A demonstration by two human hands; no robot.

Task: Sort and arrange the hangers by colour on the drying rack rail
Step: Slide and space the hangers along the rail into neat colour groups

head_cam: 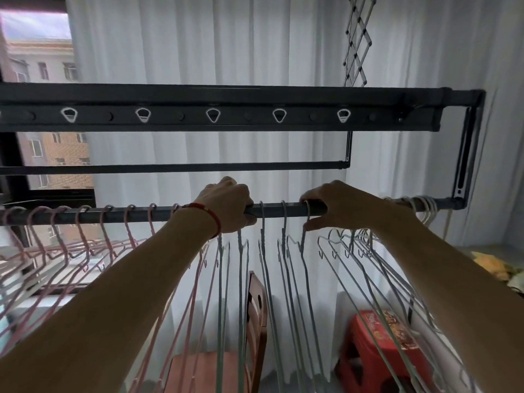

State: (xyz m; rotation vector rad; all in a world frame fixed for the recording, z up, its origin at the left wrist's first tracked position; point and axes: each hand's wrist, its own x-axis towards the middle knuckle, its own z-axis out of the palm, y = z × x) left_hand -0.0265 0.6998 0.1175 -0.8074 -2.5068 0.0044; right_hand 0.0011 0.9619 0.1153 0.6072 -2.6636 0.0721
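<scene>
Right hand [337, 205] pinches the hook of a blue hanger [304, 239] on the rail [272, 209], w/ more blue ones bunched further right. Left hand [226, 207] grips the rail just left; pink hangers [85, 236] hang beyond it. Rail runs left-right, so the right hand's nearer for sliding it, prob.

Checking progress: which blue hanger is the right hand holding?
The blue hanger at the right hand, pinched at its neck; two to its left hang untouched.

pink hangers [82, 236]: at least eight hooks on rail | blue-grey hangers [262, 242]: about five | white hangers [425, 211]: bunched, uncountable | hands: two | red stool [377, 353]: one | wooden chair [255, 321]: one
</scene>
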